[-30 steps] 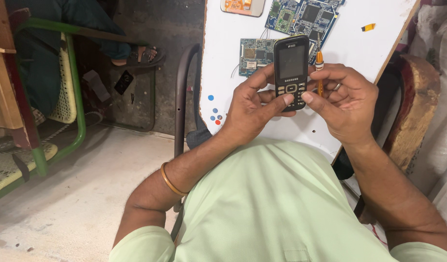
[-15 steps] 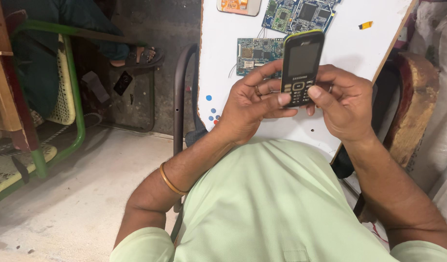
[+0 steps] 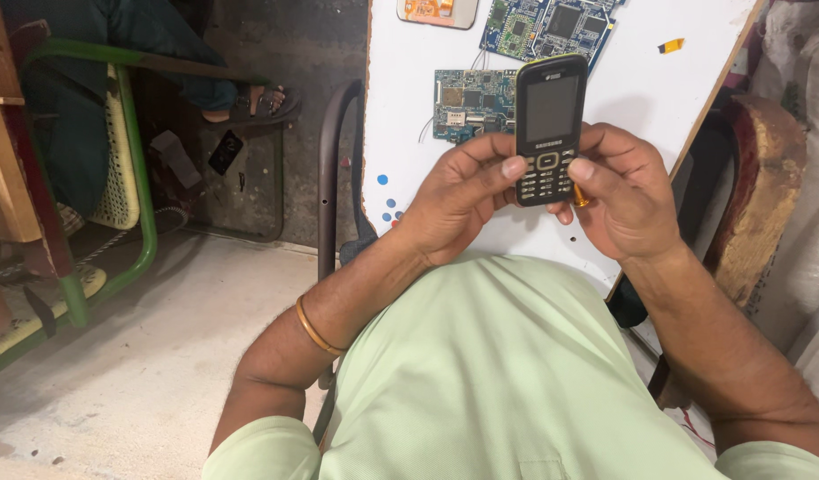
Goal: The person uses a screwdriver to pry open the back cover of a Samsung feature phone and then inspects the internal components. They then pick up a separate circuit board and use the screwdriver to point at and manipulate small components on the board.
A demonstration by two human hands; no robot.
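Green chair [image 3: 129,178]: standing at far left, someone's sandalled foot [image 3: 254,105] resting beyond it.
Left hand [image 3: 458,200]: closing around the black keypad phone [image 3: 549,129], thumb pressing its keypad.
Phone: being held upright above the white table [image 3: 409,107], in front of the circuit boards [image 3: 467,102].
Right hand [image 3: 627,196]: gripping the phone's right edge, thumb on the keys, also pinching a small orange-tipped tool [image 3: 579,196].
Step in hand: seemingly testing the keys.
Next move: likely calling for steady two-handed support and precise thumb presses.
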